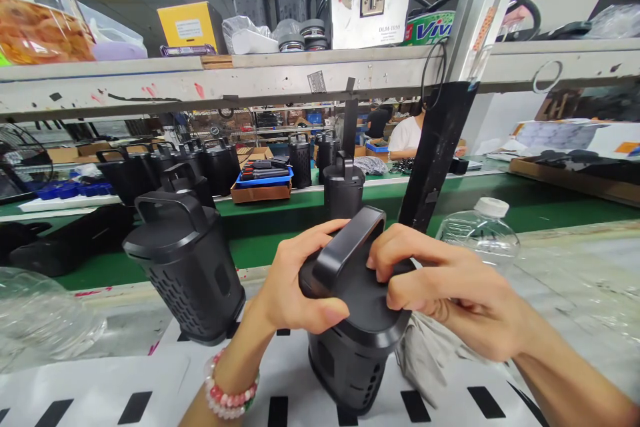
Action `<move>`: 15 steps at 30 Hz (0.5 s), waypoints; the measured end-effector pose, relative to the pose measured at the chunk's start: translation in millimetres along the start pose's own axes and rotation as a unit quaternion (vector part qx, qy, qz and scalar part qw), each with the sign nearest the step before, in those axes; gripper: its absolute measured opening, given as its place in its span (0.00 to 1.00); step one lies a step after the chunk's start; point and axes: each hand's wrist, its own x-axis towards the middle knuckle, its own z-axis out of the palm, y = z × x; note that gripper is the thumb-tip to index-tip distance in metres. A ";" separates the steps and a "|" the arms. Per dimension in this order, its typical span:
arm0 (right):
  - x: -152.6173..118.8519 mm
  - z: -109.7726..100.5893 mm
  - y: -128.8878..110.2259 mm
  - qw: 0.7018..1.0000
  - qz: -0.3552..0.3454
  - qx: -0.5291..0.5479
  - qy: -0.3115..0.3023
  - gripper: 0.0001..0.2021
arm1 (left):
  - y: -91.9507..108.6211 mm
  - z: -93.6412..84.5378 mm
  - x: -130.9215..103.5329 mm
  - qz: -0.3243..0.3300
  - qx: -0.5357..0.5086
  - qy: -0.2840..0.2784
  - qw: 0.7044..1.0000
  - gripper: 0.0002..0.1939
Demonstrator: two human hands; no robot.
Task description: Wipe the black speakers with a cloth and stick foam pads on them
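A black canister-shaped device (350,360) with a raised loop handle stands slightly tilted on a white sheet marked with black patches. My left hand (300,287) wraps round the left side of its top, with the thumb on the lid by the handle. On the right, my right hand (450,287) rests on the lid and rim with curled fingers. A similar black device (193,273) with perforated sides stands to the left, touched by neither hand. A grey cloth (425,353) lies beside the held device, partly behind my right hand.
Behind lies a green conveyor belt (120,270) with more black devices. A clear bottle (480,233) is at right, clear plastic (45,313) at left. A slanted black post (435,160) meets a loaded shelf (280,80) overhead. Another person (406,139) sits across the line.
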 end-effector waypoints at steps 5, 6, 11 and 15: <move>0.0 -1.8 -1.4 1.000 0.020 0.010 -0.012 0.09 | 0.5 0.0 -0.6 -0.003 -0.001 0.001 1.000 0.32; -0.7 -1.4 -1.6 1.000 0.026 0.012 -0.013 0.09 | 0.6 0.1 -0.5 -0.003 -0.001 0.001 1.000 0.32; -3.0 -2.9 -8.3 0.999 0.045 0.014 -0.012 0.09 | 1.9 0.2 0.1 -0.010 -0.001 0.002 1.000 0.31; 12.8 -18.0 -25.6 0.983 0.167 0.009 -0.075 0.07 | 3.9 0.3 0.1 -0.036 -0.001 -0.004 0.999 0.32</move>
